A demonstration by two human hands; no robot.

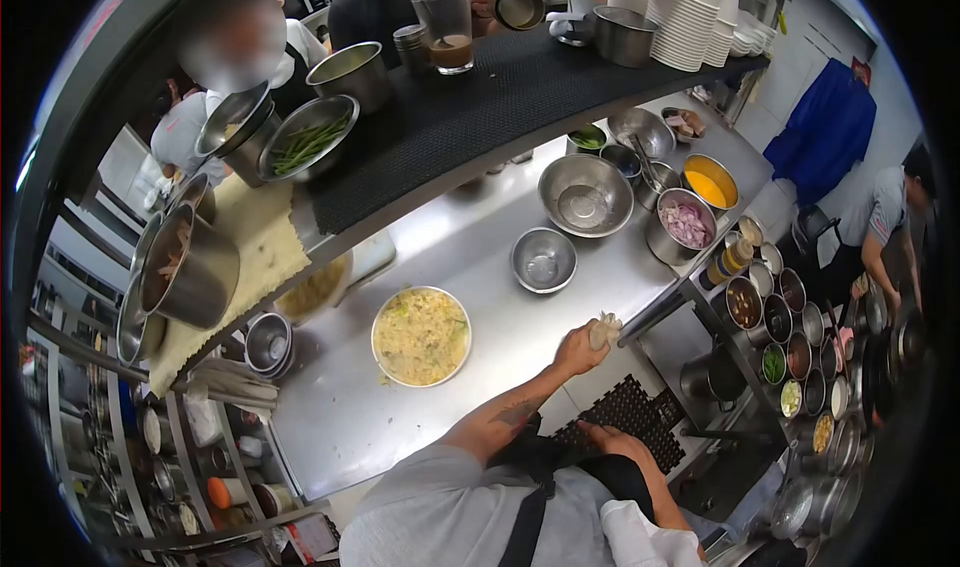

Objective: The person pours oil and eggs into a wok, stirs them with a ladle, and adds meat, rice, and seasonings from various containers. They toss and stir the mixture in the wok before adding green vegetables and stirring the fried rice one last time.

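My left hand (576, 354) is closed around a crumpled pale cloth (604, 331) at the counter's right edge. Close to my dark apron, my right hand (604, 437) hangs low with its fingers loosely stretched and nothing visible in them. On the steel counter (330, 417), left of my left arm, sits a round white-rimmed bowl of yellow fried rice (421, 336) with green bits. A small steel bowl (544, 260) stands beyond my left hand, and a larger steel bowl (586, 196) is behind it.
Chopped red onion (686, 225) and orange liquid (710, 181) fill pots at the back right. Several sauce containers (778, 317) line the right station. Above the counter runs a shelf (430, 137) with green beans (308, 147) and stacked white cups (684, 22). Co-workers stand behind the shelf and at right.
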